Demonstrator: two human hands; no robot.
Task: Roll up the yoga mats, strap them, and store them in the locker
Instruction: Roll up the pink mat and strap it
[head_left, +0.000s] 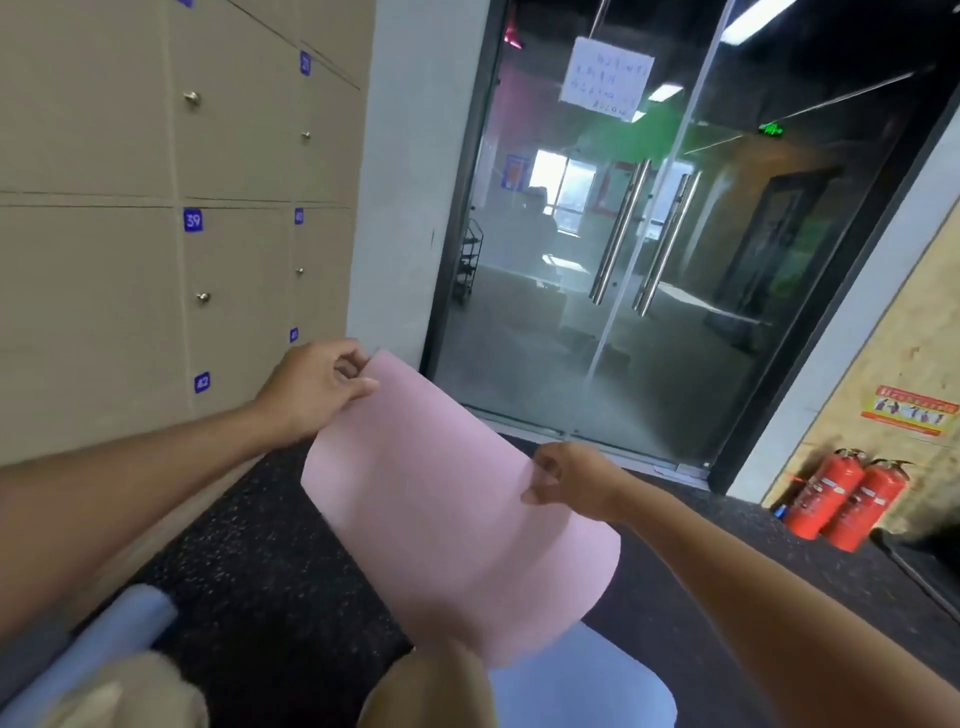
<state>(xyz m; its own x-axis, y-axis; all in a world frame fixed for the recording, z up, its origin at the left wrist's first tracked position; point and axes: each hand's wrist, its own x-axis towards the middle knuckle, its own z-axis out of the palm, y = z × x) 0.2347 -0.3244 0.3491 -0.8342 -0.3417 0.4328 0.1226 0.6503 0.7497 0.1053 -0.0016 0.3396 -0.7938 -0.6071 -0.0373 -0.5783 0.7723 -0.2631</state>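
Observation:
A pink yoga mat (447, 519) hangs unrolled in front of me, lifted off the floor by its top edge. My left hand (317, 387) pinches its upper left corner. My right hand (569, 480) pinches the upper right corner, lower than the left one. A light blue mat (587, 680) lies flat on the dark floor under the pink one. A rolled blue mat (104, 649) lies at the lower left near my knee. Beige numbered lockers (156, 208) line the left wall, all doors closed.
Glass double doors (623, 260) with steel handles stand ahead. Two red fire extinguishers (841, 501) sit on the floor at the right against a wooden wall. A white pillar (400, 182) separates the lockers from the doors. My knees show at the bottom edge.

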